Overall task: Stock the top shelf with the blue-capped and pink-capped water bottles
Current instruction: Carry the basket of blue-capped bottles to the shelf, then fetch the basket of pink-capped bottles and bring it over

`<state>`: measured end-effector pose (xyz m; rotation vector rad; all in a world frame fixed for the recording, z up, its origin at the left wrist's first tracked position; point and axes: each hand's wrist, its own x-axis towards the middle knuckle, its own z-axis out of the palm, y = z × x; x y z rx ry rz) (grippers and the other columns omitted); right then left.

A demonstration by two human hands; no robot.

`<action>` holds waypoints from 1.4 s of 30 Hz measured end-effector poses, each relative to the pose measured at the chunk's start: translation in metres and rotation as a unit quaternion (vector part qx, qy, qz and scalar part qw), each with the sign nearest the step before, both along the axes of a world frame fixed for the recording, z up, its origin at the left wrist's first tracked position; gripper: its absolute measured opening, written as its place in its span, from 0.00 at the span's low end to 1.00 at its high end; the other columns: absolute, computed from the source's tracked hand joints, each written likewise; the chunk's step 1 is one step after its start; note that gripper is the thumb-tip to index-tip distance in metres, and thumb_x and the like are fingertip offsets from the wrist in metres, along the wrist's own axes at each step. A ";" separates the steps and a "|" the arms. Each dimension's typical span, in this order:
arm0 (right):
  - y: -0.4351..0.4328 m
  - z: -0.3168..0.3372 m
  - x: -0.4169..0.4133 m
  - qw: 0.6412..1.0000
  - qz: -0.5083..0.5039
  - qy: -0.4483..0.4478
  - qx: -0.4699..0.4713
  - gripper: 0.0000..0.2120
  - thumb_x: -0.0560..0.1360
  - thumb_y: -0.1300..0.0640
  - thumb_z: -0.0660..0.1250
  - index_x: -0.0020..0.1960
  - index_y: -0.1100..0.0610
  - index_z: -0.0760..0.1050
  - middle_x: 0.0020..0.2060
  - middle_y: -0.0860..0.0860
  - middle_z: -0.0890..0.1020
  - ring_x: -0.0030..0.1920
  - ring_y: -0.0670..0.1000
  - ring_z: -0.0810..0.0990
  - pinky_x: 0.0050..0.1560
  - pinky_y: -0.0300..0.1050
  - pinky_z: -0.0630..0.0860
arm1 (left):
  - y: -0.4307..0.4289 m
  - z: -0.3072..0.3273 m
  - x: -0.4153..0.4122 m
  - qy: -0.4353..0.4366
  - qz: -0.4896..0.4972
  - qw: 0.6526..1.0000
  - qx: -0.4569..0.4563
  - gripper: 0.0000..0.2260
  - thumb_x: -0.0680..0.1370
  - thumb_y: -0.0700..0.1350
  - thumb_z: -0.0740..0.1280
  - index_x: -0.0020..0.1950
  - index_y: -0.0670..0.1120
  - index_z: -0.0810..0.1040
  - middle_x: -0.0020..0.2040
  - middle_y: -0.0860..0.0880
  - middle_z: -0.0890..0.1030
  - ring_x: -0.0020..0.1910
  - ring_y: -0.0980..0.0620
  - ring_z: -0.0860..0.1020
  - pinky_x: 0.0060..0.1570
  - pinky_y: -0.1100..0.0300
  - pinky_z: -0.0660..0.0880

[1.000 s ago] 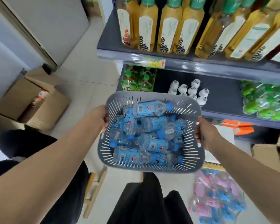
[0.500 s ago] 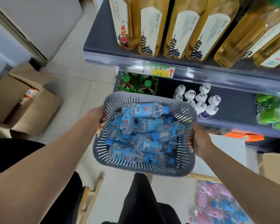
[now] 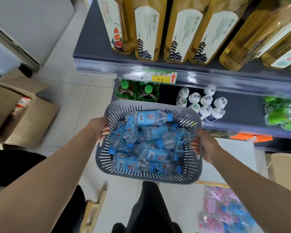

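I hold a grey slotted plastic basket (image 3: pixel 194 172) in front of me, level with the lower shelves. Several small blue-capped water bottles (image 3: pixel 151 117) lie piled inside it. My left hand (image 3: pixel 101 130) grips the basket's left rim, fingers curled over the edge. On the right rim my right hand (image 3: pixel 203 146) grips the handle slot. A plastic-wrapped pack of pink and blue bottles (image 3: pixel 225 212) lies on the floor at the lower right. The top shelf is out of view.
A grey shelf (image 3: pixel 124 71) with tall amber tea bottles (image 3: pixel 145 31) looms just above the basket. Below it stand green-capped bottles (image 3: pixel 136 91), white-capped bottles (image 3: pixel 205 101) and green packs (image 3: pixel 282 113). Open cardboard boxes (image 3: pixel 23 113) sit on the floor at left, wooden slats (image 3: pixel 92 211) underfoot.
The basket and my view have risen closer to the shelves; the tea bottles loom larger. Both hands keep their grip on the basket.
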<state>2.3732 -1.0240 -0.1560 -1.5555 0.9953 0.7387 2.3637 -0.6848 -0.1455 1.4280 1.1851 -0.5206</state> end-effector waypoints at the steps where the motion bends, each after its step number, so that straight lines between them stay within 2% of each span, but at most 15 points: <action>1: 0.000 0.002 -0.001 1.000 0.013 -0.006 -0.008 0.15 0.80 0.49 0.57 0.41 0.58 0.69 0.33 0.53 0.73 0.33 0.51 0.72 0.35 0.44 0.70 | 0.000 0.004 -0.003 -0.005 -0.011 1.000 0.003 0.15 0.82 0.50 0.55 0.48 0.41 0.76 0.37 0.47 0.75 0.34 0.51 0.72 0.51 0.55 0.71; 4: 0.002 0.011 -0.003 0.998 0.050 -0.017 -0.037 0.14 0.79 0.48 0.59 0.53 0.59 0.72 0.44 0.56 0.79 0.46 0.55 0.78 0.56 0.53 0.76 | 0.000 0.015 -0.008 -0.001 -0.053 0.998 0.019 0.15 0.81 0.46 0.59 0.59 0.37 0.74 0.50 0.44 0.77 0.52 0.45 0.75 0.63 0.48 0.68; 7: 0.004 0.029 -0.005 0.992 0.091 -0.026 -0.088 0.13 0.78 0.49 0.62 0.50 0.60 0.74 0.38 0.55 0.77 0.38 0.54 0.76 0.47 0.51 0.75 | -0.010 0.035 -0.014 -0.008 -0.073 0.997 0.038 0.16 0.79 0.43 0.63 0.60 0.32 0.72 0.55 0.42 0.77 0.53 0.44 0.75 0.53 0.52 0.72; 9: 0.005 0.047 -0.007 0.982 0.125 -0.045 -0.136 0.13 0.78 0.52 0.62 0.49 0.63 0.76 0.37 0.53 0.74 0.40 0.54 0.76 0.48 0.53 0.75 | -0.017 0.049 -0.019 -0.015 -0.079 0.994 0.074 0.18 0.78 0.43 0.64 0.61 0.30 0.71 0.57 0.40 0.77 0.55 0.42 0.76 0.47 0.55 0.71; 12: 0.008 0.084 -0.009 0.954 0.209 -0.119 -0.179 0.18 0.78 0.54 0.61 0.58 0.69 0.76 0.43 0.54 0.74 0.44 0.53 0.73 0.47 0.46 0.70 | -0.028 0.079 -0.025 -0.056 -0.111 0.987 0.107 0.11 0.78 0.40 0.62 0.55 0.33 0.74 0.50 0.38 0.76 0.47 0.46 0.77 0.37 0.59 0.69; 15: 0.016 0.133 -0.020 0.910 0.329 -0.189 -0.169 0.18 0.79 0.56 0.58 0.51 0.74 0.74 0.40 0.60 0.74 0.43 0.55 0.72 0.46 0.45 0.67 | -0.047 0.118 -0.038 -0.100 -0.174 0.976 0.090 0.08 0.81 0.39 0.57 0.45 0.39 0.73 0.42 0.43 0.76 0.39 0.49 0.75 0.36 0.62 0.71; 17: 0.021 0.168 -0.030 0.862 0.415 -0.240 -0.168 0.19 0.79 0.54 0.58 0.52 0.72 0.74 0.46 0.66 0.78 0.49 0.61 0.77 0.50 0.49 0.71 | -0.062 0.149 -0.054 -0.143 -0.224 0.957 0.112 0.08 0.81 0.37 0.56 0.49 0.37 0.74 0.44 0.42 0.77 0.40 0.48 0.77 0.40 0.63 0.74; 19: 0.022 0.199 -0.041 0.803 0.499 -0.283 -0.162 0.20 0.79 0.49 0.59 0.61 0.64 0.73 0.58 0.57 0.79 0.57 0.57 0.77 0.54 0.46 0.71 | -0.072 0.179 -0.072 -0.187 -0.225 0.945 0.148 0.09 0.80 0.38 0.58 0.55 0.37 0.75 0.45 0.42 0.79 0.43 0.48 0.79 0.47 0.57 0.77; 21: 0.021 0.228 -0.051 0.739 0.566 -0.325 -0.169 0.20 0.79 0.47 0.60 0.65 0.58 0.70 0.63 0.53 0.76 0.60 0.54 0.75 0.57 0.45 0.72 | -0.082 0.214 -0.097 -0.218 -0.230 0.928 0.195 0.10 0.79 0.40 0.60 0.57 0.39 0.77 0.45 0.44 0.80 0.43 0.49 0.79 0.53 0.52 0.76; 26: 0.026 0.294 -0.096 0.588 0.653 -0.450 -0.159 0.23 0.78 0.47 0.61 0.69 0.56 0.68 0.66 0.51 0.73 0.65 0.51 0.72 0.64 0.43 0.67 | -0.110 0.292 -0.194 -0.266 -0.215 0.884 0.319 0.08 0.78 0.41 0.62 0.53 0.42 0.78 0.45 0.46 0.80 0.47 0.49 0.79 0.43 0.62 0.71; 31: 0.054 0.340 -0.174 0.450 0.698 -0.543 -0.124 0.22 0.78 0.48 0.62 0.68 0.56 0.69 0.65 0.52 0.74 0.65 0.51 0.72 0.64 0.45 0.67 | -0.135 0.337 -0.309 -0.234 -0.165 0.854 0.435 0.11 0.79 0.44 0.62 0.56 0.43 0.79 0.52 0.45 0.81 0.53 0.47 0.79 0.52 0.60 0.71; 34: 0.079 0.362 -0.231 0.351 0.732 -0.577 -0.089 0.22 0.78 0.48 0.62 0.69 0.55 0.68 0.66 0.52 0.73 0.65 0.52 0.70 0.64 0.45 0.66 | -0.143 0.357 -0.385 -0.192 -0.132 0.836 0.496 0.09 0.78 0.45 0.62 0.55 0.45 0.79 0.50 0.49 0.81 0.52 0.50 0.79 0.53 0.59 0.73; 37: 0.107 0.379 -0.292 0.263 0.749 -0.607 -0.038 0.21 0.77 0.48 0.62 0.68 0.55 0.68 0.65 0.51 0.73 0.65 0.51 0.69 0.61 0.42 0.64 | -0.148 0.373 -0.465 -0.134 -0.077 0.816 0.557 0.07 0.78 0.47 0.63 0.53 0.48 0.78 0.45 0.54 0.78 0.48 0.54 0.78 0.49 0.62 0.69; 40: 0.138 0.390 -0.362 0.174 0.762 -0.623 0.021 0.20 0.77 0.48 0.62 0.67 0.54 0.69 0.63 0.50 0.74 0.64 0.51 0.69 0.63 0.45 0.67 | -0.154 0.382 -0.545 -0.083 0.002 0.803 0.590 0.08 0.78 0.47 0.63 0.54 0.47 0.79 0.45 0.52 0.80 0.45 0.58 0.78 0.59 0.54 0.71; 42: 0.159 0.396 -0.417 0.108 0.773 -0.622 0.059 0.21 0.77 0.48 0.62 0.68 0.53 0.68 0.63 0.49 0.73 0.65 0.52 0.69 0.63 0.46 0.66 | -0.160 0.386 -0.604 -0.033 0.050 0.798 0.600 0.09 0.78 0.47 0.63 0.54 0.47 0.78 0.50 0.50 0.81 0.49 0.51 0.78 0.55 0.55 0.73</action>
